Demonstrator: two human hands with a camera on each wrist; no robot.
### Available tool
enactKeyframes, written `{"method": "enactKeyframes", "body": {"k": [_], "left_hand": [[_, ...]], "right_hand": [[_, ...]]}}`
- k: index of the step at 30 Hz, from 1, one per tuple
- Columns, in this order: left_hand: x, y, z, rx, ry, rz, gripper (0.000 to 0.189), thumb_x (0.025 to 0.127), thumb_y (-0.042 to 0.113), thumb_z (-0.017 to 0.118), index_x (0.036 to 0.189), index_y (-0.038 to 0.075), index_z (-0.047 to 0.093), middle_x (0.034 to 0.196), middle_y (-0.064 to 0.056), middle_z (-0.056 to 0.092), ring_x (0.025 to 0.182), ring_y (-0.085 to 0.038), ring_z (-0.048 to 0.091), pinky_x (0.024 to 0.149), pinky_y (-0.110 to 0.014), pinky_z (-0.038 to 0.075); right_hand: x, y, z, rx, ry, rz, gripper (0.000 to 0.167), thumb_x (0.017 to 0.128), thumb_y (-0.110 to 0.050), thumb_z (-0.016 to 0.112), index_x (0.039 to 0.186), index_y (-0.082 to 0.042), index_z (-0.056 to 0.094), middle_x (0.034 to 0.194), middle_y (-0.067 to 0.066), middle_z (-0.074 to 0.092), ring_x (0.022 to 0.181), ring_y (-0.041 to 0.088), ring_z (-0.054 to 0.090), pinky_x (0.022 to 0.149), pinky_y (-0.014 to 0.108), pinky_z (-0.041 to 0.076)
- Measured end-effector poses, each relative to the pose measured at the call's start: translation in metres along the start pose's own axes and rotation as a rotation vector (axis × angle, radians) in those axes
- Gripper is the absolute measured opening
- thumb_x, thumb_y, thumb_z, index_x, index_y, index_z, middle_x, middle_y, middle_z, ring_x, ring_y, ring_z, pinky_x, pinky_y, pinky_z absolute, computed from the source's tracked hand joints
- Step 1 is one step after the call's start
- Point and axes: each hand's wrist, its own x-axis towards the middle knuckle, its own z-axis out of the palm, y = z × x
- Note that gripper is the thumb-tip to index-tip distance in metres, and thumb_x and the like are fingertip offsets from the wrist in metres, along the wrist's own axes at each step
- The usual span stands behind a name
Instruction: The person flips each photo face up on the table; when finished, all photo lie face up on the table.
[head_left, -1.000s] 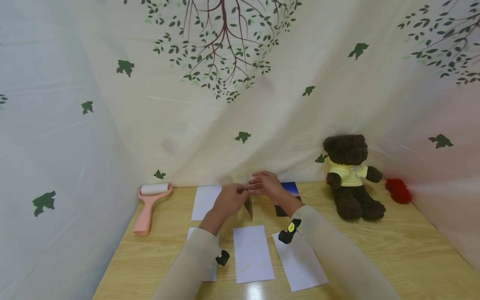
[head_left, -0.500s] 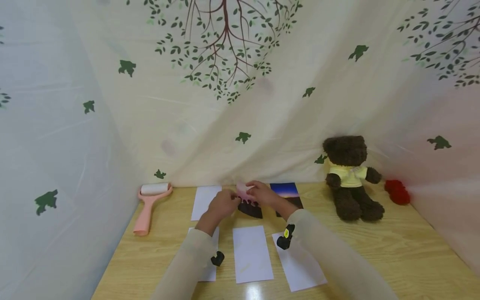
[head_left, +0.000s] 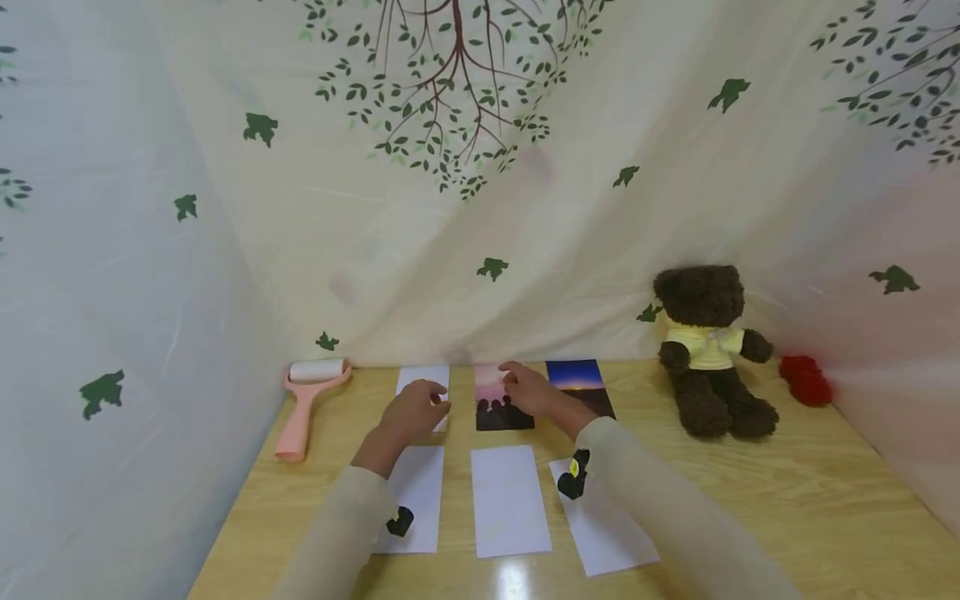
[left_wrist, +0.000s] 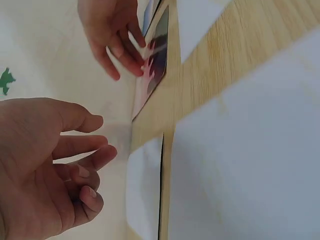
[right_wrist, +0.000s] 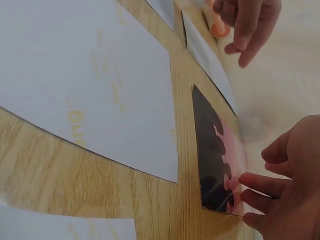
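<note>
A photo card with a pink sky and dark silhouettes [head_left: 504,416] lies face up in the middle of the back row. My right hand [head_left: 529,390] is over its right side; in the right wrist view the extended fingertips [right_wrist: 250,181] are right at its pink part. Nothing is held in that hand. My left hand [head_left: 409,412], fingers loosely bent with nothing between them, hovers over the white-backed card [head_left: 422,374] at the back left. To the right of the pink photo lies a blue sunset photo card [head_left: 576,379], its lower edge partly behind my right forearm.
In front lie three white-backed cards: left [head_left: 420,500], middle [head_left: 512,502] and right [head_left: 611,533], the outer ones partly under my sleeves. A pink-handled lint roller [head_left: 302,408] stands far left. A brown teddy bear [head_left: 705,350] and a red plush object [head_left: 806,381] are at right.
The card held edge-on between both hands has come down flat, pink picture up. My left hand has let go and moved left; my right hand stays over the card.
</note>
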Motion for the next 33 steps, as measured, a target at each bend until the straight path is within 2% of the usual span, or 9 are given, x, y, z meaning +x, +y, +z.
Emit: {"method": "enactKeyframes", "body": {"k": [5,9,12,14,19,24,27,30,33], "left_hand": [[-0.012,-0.027,-0.025,0.071,0.007,0.001,0.035,0.099,0.02,0.069,0.129,0.002,0.073,0.117,-0.017,0.073,0.108,-0.032,0.07,0.095,-0.051,0.057],[-0.018,-0.048,-0.038,0.094,-0.006,-0.008,0.035,0.099,0.017,0.069,0.13,0.002,0.072,0.119,-0.018,0.071,0.108,-0.032,0.068,0.096,-0.051,0.056],[-0.02,-0.06,-0.044,0.095,-0.016,0.006,0.035,0.098,0.014,0.069,0.131,0.003,0.073,0.117,-0.019,0.069,0.105,-0.031,0.067,0.094,-0.051,0.055],[-0.021,-0.065,-0.046,0.101,-0.026,0.002,0.035,0.098,0.013,0.069,0.131,0.003,0.073,0.116,-0.019,0.068,0.104,-0.03,0.065,0.093,-0.05,0.055],[-0.022,-0.074,-0.047,0.137,-0.053,-0.035,0.033,0.099,0.012,0.069,0.13,0.005,0.075,0.118,-0.017,0.066,0.104,-0.027,0.064,0.096,-0.049,0.056],[-0.022,-0.077,-0.045,0.107,-0.082,-0.102,0.03,0.099,0.016,0.071,0.127,0.006,0.077,0.12,-0.014,0.065,0.107,-0.026,0.065,0.097,-0.049,0.056],[-0.021,-0.078,-0.042,0.097,-0.1,-0.13,0.025,0.098,0.019,0.073,0.12,0.008,0.081,0.115,-0.011,0.064,0.098,-0.023,0.063,0.086,-0.043,0.056],[-0.021,-0.078,-0.038,0.096,-0.116,-0.132,0.018,0.099,0.021,0.072,0.104,0.009,0.085,0.108,-0.009,0.06,0.087,-0.021,0.056,0.073,-0.035,0.049],[-0.023,-0.079,-0.035,0.083,-0.122,-0.117,0.019,0.101,0.02,0.07,0.092,0.012,0.085,0.104,-0.009,0.057,0.083,-0.02,0.051,0.067,-0.031,0.043]], "right_hand": [[0.003,-0.004,-0.002,-0.003,0.043,-0.014,0.048,0.112,-0.019,0.043,0.158,-0.006,0.042,0.15,0.022,0.058,0.132,0.037,0.062,0.11,0.053,0.052],[0.006,-0.01,-0.002,0.111,0.179,-0.052,0.043,0.11,-0.017,0.05,0.151,-0.004,0.051,0.134,0.021,0.065,0.106,0.034,0.067,0.085,0.043,0.059],[0.01,-0.018,0.0,0.233,0.225,-0.067,0.041,0.107,-0.015,0.053,0.146,-0.002,0.056,0.121,0.02,0.066,0.088,0.03,0.066,0.069,0.035,0.055],[0.014,-0.026,0.003,0.27,0.197,-0.07,0.041,0.106,-0.012,0.053,0.146,-0.001,0.056,0.113,0.021,0.066,0.081,0.029,0.066,0.065,0.033,0.056],[0.028,-0.046,0.019,0.276,0.045,-0.063,0.046,0.108,-0.013,0.052,0.152,0.001,0.051,0.096,0.024,0.068,0.057,0.02,0.062,0.059,0.034,0.059],[0.041,-0.06,0.039,0.239,-0.062,-0.027,0.057,0.108,-0.017,0.058,0.159,0.002,0.042,0.065,0.008,0.06,0.045,0.015,0.053,0.051,0.028,0.052],[0.047,-0.067,0.049,0.193,-0.079,-0.007,0.066,0.104,-0.017,0.064,0.16,0.004,0.036,0.054,0.001,0.054,0.043,0.014,0.051,0.049,0.026,0.048],[0.052,-0.072,0.058,0.105,-0.108,-0.002,0.058,0.102,-0.017,0.068,0.146,0.013,0.045,0.05,0.001,0.054,0.043,0.014,0.051,0.048,0.025,0.046],[0.054,-0.076,0.064,0.063,-0.15,0.03,0.038,0.101,-0.016,0.069,0.122,0.008,0.05,0.051,0.004,0.055,0.043,0.015,0.053,0.047,0.026,0.047]]}}
